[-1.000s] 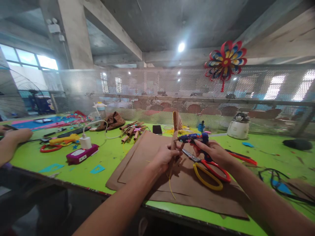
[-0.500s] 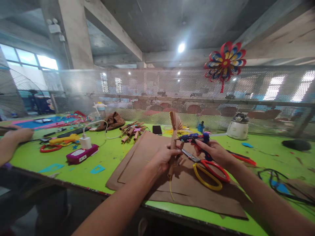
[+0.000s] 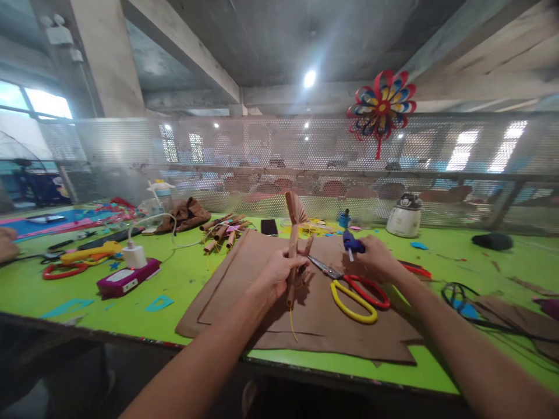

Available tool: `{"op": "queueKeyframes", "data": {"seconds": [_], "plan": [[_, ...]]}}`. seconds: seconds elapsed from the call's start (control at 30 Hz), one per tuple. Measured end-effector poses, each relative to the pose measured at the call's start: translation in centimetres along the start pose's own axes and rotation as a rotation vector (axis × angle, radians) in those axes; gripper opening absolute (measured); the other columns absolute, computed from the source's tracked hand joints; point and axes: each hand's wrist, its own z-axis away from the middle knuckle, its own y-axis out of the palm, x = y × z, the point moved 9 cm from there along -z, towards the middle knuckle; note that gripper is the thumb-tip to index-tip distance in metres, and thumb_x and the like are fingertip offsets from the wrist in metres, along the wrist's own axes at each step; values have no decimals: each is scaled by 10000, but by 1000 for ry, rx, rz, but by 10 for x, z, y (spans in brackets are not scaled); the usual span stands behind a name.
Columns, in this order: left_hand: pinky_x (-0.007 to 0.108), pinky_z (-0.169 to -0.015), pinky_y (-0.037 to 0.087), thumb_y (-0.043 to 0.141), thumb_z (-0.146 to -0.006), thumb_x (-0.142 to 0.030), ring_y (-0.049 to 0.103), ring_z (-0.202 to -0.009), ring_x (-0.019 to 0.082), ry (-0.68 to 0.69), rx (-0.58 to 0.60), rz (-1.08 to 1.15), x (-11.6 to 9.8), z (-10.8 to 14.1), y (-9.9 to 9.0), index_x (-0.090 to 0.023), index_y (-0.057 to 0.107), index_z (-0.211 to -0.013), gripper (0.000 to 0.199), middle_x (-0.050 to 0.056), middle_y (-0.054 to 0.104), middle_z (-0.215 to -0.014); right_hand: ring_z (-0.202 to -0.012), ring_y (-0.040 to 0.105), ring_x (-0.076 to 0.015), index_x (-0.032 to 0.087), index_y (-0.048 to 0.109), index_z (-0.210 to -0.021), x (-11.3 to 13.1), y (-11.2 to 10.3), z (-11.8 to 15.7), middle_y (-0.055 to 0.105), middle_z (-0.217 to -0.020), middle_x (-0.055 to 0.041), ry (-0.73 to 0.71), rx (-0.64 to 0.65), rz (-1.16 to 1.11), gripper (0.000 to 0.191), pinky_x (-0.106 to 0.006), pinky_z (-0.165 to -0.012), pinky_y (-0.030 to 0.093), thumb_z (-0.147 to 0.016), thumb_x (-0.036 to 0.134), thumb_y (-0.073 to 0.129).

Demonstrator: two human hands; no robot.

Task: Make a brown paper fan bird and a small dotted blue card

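Note:
My left hand (image 3: 278, 272) is closed around a brown paper roll (image 3: 293, 247), which stands nearly upright with a pleated fan (image 3: 297, 208) at its top. A yellow string hangs from its lower end. To the right, my right hand (image 3: 376, 256) grips a dark blue glue gun (image 3: 351, 243), apart from the roll; its handle is mostly hidden by the fingers. Between and below the hands, scissors (image 3: 356, 298) with one red and one yellow handle lie on a large brown paper sheet (image 3: 231, 279).
On the green table (image 3: 174, 273) sit a purple power strip (image 3: 128, 278) with a white plug, several brown paper rolls (image 3: 225, 231), a phone (image 3: 269, 227) and a white container (image 3: 404, 216). Black cable (image 3: 454, 291) lies at right. Another person's hand (image 3: 7, 244) is at far left.
My right hand has drawn the glue gun away from the paper roll, and its nozzle has swung from pointing left to pointing down. The view has turned slightly right.

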Motion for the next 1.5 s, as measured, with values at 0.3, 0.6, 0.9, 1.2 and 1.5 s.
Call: {"op": "queueKeyframes", "data": {"seconds": [0.3, 0.6, 0.9, 1.2, 1.5], "plan": [[238, -569, 480, 577, -717, 16, 588, -538, 108, 16, 23, -6, -6, 10, 9, -140, 531, -840, 205, 25, 624, -643, -807, 613, -231, 175, 742, -908, -17, 24, 2, 703, -865, -90, -58, 162, 22, 296, -284, -710, 412, -626, 195, 657], [212, -530, 435, 614, -687, -26, 564, -529, 94, 61, 56, -63, -2, 5, 10, -141, 569, -839, 196, 10, 615, -645, -711, 600, -192, 165, 694, -826, 64, -34, 20, 687, -790, -75, -208, -122, -468, 256, -313, -691, 452, -818, 339, 506], [232, -569, 441, 698, -658, -77, 580, -577, 109, 96, 150, 40, -3, 4, 17, -135, 592, -871, 245, 29, 631, -688, -499, 484, -138, 167, 658, -670, 95, -12, 36, 583, -558, -14, -82, 52, -875, 311, -274, -495, 386, -741, 461, 586], [226, -513, 387, 726, -682, -210, 507, -529, 83, 177, 245, -107, -2, 9, 27, -138, 570, -831, 227, -4, 566, -652, -498, 417, -86, 151, 610, -664, 112, 5, 45, 540, -571, 24, 40, 174, -1195, 295, -237, -478, 316, -639, 424, 718], [228, -525, 409, 722, -638, -153, 514, -518, 85, 114, 195, -92, 2, 11, 26, -143, 559, -815, 241, -9, 563, -628, -433, 395, -73, 145, 619, -592, 107, 5, 45, 523, -488, 27, 67, 151, -1246, 345, -236, -445, 287, -591, 463, 751]]}}
